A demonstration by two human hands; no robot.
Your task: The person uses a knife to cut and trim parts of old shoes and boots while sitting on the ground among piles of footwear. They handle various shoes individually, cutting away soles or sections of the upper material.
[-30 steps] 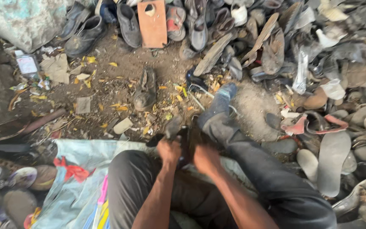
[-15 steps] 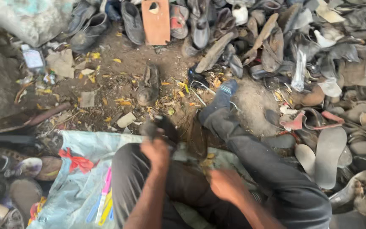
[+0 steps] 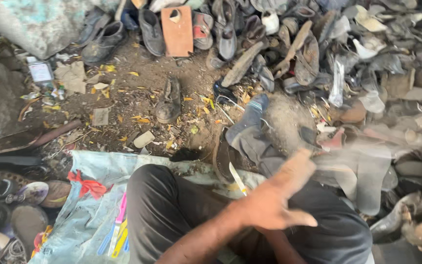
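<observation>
The left hand (image 3: pixel 277 203) is seen blurred above the lap, fingers spread and thumb out, with nothing pinched in it. The right hand cannot be made out – only a stretch of forearm shows beneath the left arm, so its grip cannot be told.

A curved dark sole (image 3: pixel 222 157) is propped on edge between the legs, at the far border of the pale blue sheet (image 3: pixel 98 168). A thin pale strip (image 3: pixel 237 179) – possibly a blade, though that cannot be settled – is laid slanting just beside it. Both lie ahead of the left hand and to its left, near but apart from the fingers; neither is touched.

The risk is judged to lie in that closeness. The sole is balanced on edge, so it could be knocked flat or pushed off the sheet into the dirt by a quick, open-handed sweep. If the strip is sharp, the fingers or the dark trouser leg (image 3: pixel 162 205) could be nicked by a careless reach. Anything knocked loose could also be lost among the heap of old shoes (image 3: pixel 318 58) piled on the right.
</observation>
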